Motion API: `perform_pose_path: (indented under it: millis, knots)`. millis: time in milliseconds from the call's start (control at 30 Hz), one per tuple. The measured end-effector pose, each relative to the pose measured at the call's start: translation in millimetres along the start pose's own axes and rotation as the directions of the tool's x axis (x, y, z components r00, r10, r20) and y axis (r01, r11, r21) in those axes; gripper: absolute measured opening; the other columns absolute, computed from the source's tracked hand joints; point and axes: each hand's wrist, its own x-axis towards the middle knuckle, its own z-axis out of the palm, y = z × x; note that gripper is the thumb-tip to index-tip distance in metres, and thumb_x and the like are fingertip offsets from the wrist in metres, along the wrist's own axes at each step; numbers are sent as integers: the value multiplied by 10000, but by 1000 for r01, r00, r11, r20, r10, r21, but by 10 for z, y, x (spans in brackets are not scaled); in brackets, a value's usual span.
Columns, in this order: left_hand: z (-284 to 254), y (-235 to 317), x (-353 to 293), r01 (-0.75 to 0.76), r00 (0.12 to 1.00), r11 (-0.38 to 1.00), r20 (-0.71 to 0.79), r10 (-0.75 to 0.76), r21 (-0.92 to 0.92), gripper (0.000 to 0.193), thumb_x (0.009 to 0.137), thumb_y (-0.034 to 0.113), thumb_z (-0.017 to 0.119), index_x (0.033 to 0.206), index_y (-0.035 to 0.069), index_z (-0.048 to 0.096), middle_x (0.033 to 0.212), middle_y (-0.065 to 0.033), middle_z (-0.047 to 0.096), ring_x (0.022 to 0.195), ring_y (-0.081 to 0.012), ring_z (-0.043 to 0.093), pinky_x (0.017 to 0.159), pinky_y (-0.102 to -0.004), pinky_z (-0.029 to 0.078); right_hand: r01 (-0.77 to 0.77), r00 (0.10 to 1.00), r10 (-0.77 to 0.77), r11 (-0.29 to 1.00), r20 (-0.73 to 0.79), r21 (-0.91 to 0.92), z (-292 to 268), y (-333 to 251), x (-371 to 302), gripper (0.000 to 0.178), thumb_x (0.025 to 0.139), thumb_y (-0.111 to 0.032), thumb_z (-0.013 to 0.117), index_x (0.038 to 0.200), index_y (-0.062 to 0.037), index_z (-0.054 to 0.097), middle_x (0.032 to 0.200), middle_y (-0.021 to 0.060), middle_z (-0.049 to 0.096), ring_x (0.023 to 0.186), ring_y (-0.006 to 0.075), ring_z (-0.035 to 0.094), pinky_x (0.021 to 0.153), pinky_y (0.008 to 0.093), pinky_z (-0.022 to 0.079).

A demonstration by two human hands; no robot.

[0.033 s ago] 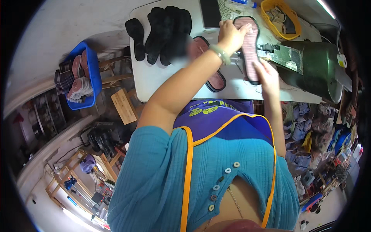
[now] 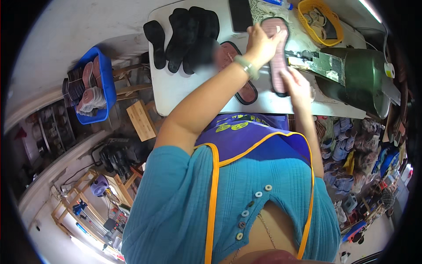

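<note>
1. Left hand (image 2: 260, 46): grip closed on the upper part of a pink sole (image 2: 278, 66) at its left side, digits reaching over the face. A small pale patch shows at the fingertips; its nature cannot be told.
2. Right hand (image 2: 300, 88): grip closed on the lower end of the same sole, at its right edge.
3. Pink sole: black-rimmed, held between both hands over the worktop (image 2: 176, 97), in front of the arm of a green machine (image 2: 367, 72). Contact with the machine cannot be confirmed.
4. Risk, as judged: uneven pull between the hands could twist the sole or slip its edge; fingers near the machine arm could be caught if it moved. The bracelet (image 2: 251, 70) might snag.
5. Nearby: a second pink sole (image 2: 248, 93) lies partly beneath the left forearm; black soles (image 2: 178, 42) lie further left. A yellow basket (image 2: 332, 41) stands beyond the machine arm.
6. Writing: yellow-green printing on the purple apron (image 2: 259, 141), folded and not reliably legible. No label is discernible on the held sole.
</note>
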Motion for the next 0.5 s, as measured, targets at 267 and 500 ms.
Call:
perform_pose_path:
  millis: [267,500]
  knots:
    - [-1265,-760,-342,-42,963,997,-267,25,-58,393,846,272,627,1054,-56,565,1027,-205,651,919,-297,643,819,-377,480,705,709,-619,601,338,-377,1068,308,-30,445,840,-219,638,1231,-44,516,1319,192,479,1214,359,469,930,432,435]
    - [-2505,-1896,256,355,883,698,-469,-30,622,849,799,649,515,1409,82,348,1418,-300,271,1321,-430,279,1067,-471,286,674,736,-504,487,452,-555,1257,904,-133,530,841,-112,581,1345,-76,422,1456,196,295,1351,371,288,1010,478,360]
